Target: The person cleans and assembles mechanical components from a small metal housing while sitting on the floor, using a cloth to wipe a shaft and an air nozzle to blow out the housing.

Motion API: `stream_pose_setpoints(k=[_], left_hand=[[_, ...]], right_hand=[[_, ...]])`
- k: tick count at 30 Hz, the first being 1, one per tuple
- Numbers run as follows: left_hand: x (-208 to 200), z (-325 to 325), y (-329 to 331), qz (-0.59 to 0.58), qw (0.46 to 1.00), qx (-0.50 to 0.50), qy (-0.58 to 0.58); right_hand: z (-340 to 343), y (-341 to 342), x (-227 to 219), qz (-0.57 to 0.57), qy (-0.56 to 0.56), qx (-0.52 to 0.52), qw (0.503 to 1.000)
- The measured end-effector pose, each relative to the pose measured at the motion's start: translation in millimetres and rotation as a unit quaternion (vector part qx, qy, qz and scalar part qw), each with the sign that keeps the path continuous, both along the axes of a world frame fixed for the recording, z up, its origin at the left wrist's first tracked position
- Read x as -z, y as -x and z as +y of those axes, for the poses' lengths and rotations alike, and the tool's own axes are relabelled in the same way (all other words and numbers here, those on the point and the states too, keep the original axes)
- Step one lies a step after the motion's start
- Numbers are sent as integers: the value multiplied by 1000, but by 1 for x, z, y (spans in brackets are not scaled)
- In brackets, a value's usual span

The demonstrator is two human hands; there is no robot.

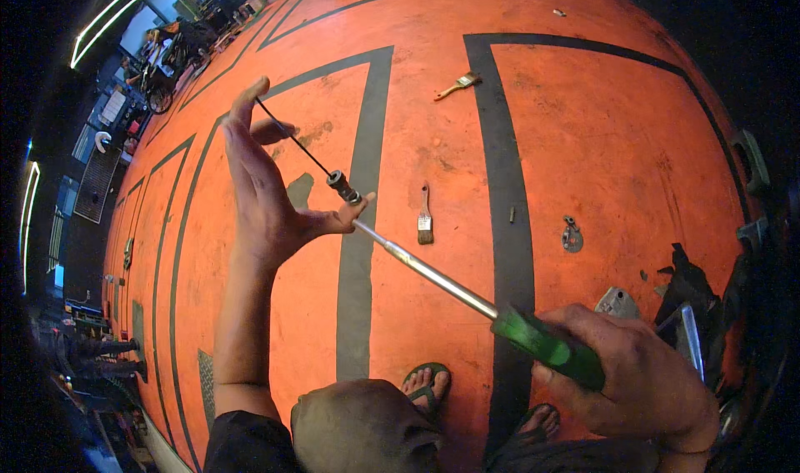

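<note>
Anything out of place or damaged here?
Yes: a nearer brush and a farther brush lie loose on the orange floor, possibly easy to step on. Dark smudges mark it too. I see no obvious damage on the green-handled tool in the right hand.

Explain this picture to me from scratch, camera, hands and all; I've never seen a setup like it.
There is no robot here, just a person's bare hands. The one picture comes from a wide camera worn on their head, looking down, so straight lines bend near its rim. The right hand grips a green handle with a silver shaft. The left hand, spread wide, spans a thin dark rod with a thicker end near the thumb; whether shaft and rod join is hard to tell. On the orange floor lie two paintbrushes and a small metal part.
</note>
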State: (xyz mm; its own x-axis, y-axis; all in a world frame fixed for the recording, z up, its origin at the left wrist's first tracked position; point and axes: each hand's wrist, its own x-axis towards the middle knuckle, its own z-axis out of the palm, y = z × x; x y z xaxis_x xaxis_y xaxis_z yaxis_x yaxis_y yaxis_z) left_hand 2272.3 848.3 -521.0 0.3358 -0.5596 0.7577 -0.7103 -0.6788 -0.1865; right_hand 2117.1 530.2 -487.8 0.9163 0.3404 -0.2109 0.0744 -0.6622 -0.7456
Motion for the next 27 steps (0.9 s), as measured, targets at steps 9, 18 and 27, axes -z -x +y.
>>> stream_pose_setpoints(k=[9,18,27], left_hand=[[-17,-8,-2,-23,999,10,-46],[-30,-11,0,-34,997,40,-48],[-29,-15,5,-16,999,24,-40]], right_hand=[[1,3,3,-42,-32,-4,999],[1,3,3,-58,-25,-2,998],[3,11,3,-83,-21,-10,996]])
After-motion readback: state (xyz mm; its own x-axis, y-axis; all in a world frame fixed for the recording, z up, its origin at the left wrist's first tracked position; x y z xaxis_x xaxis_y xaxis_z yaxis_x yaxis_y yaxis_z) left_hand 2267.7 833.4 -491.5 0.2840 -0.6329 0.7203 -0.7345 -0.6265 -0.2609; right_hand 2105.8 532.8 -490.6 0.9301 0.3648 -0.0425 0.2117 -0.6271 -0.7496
